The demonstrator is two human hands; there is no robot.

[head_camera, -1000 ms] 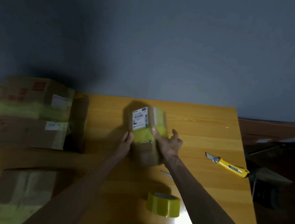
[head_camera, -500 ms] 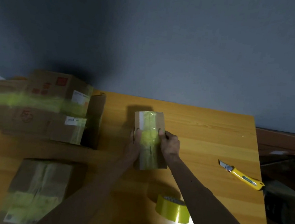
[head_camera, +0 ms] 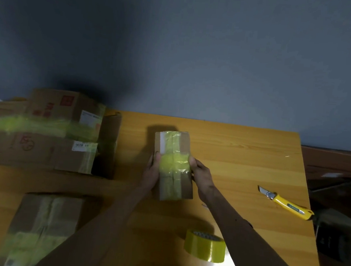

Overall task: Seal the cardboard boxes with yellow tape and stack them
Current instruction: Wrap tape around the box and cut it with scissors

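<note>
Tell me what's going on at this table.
A person grips a small box with both hands, left hand on its left side, right hand on its right, on the table. Its top already carries yellow tape. The roll sits nearer the person, a knife lies to the right, and taped boxes are stacked at the left.

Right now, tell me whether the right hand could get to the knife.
Probably yes, once it lets go: the right hand grips the small box, but only bare table lies between it and the knife on that side.
</note>
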